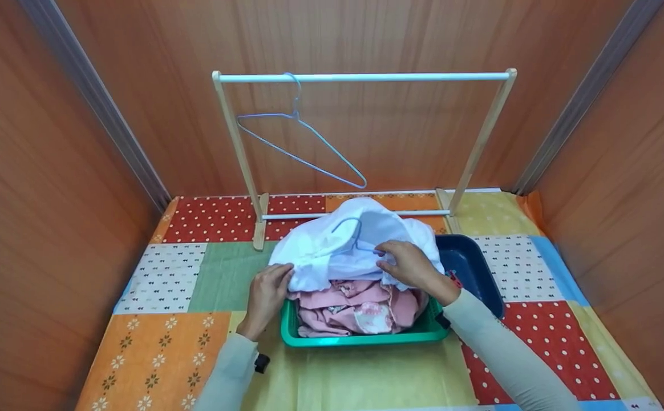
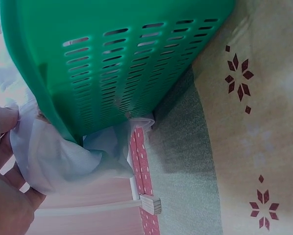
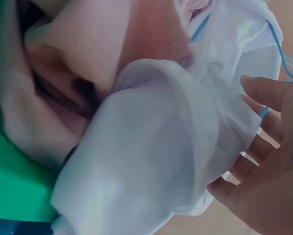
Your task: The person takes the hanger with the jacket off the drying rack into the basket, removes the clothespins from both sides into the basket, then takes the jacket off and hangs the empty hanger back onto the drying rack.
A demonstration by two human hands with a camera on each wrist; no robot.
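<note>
A white garment (image 1: 309, 245) is bunched over the far part of a green basket (image 1: 366, 341). A blue clothes hanger (image 1: 358, 234) lies partly inside it, its hook rising from the cloth. My left hand (image 1: 267, 288) pinches the garment's left edge, and the left wrist view shows the cloth between thumb and fingers. On the other side, my right hand (image 1: 411, 265) has its fingers curled at the hanger's right arm and against the white cloth. The rest of that arm is hidden by hand and fabric. Pink clothes (image 1: 343, 311) fill the basket's near part.
Behind the basket stands a rack (image 1: 395, 77) with wooden legs and a white bar. A second blue hanger (image 1: 332, 149) hangs on its left part. A dark blue tray (image 1: 480, 274) sits at the basket's right. Wood-grain panels (image 1: 47, 228) enclose the patterned tablecloth (image 1: 161, 354).
</note>
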